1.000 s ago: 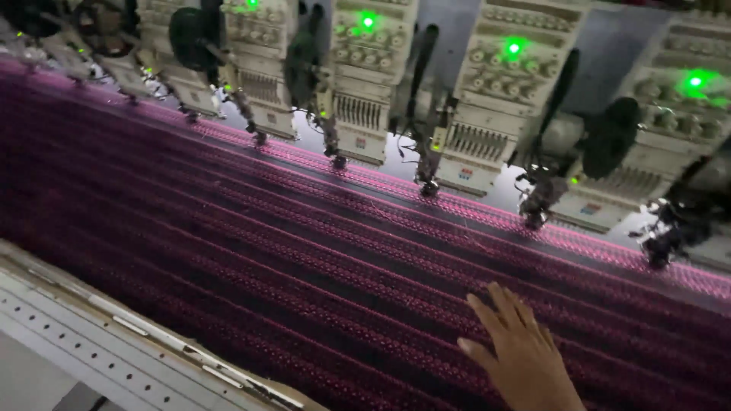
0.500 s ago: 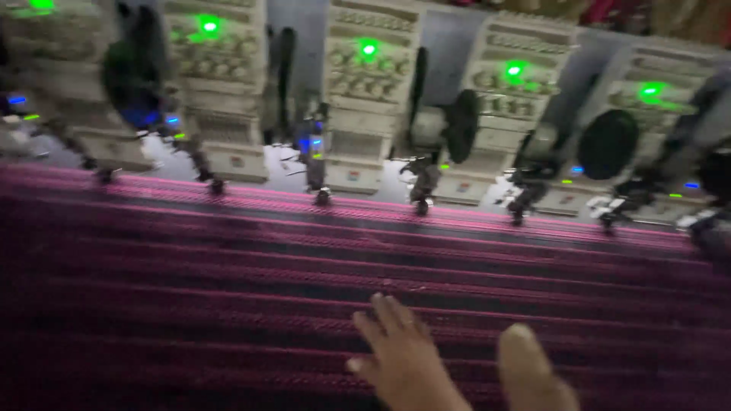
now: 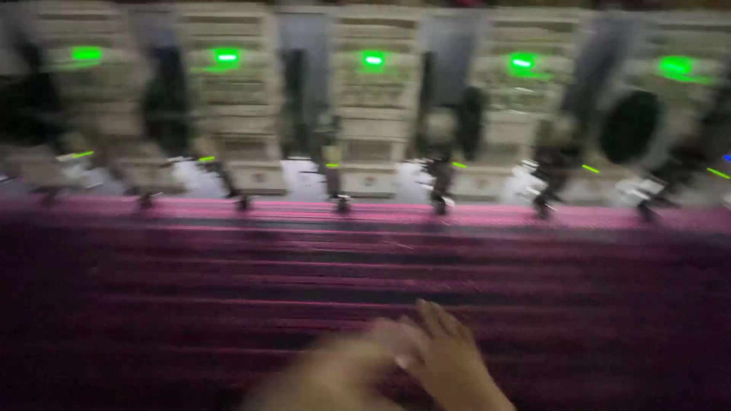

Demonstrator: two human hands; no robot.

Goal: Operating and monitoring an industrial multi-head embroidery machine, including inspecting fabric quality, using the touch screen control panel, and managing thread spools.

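Magenta fabric (image 3: 228, 304), striped with darker stitched rows, stretches across the whole frame beneath a row of embroidery heads (image 3: 365, 114) with green lights along the top. Both hands rest on it at lower centre — right hand (image 3: 449, 361) flat, fingers together; left hand (image 3: 343, 373) too blurred to tell its grip. Rows look largely stitched; how much remains is unclear. Open cloth lies left and right — needles (image 3: 439, 204) crowd the far edge.
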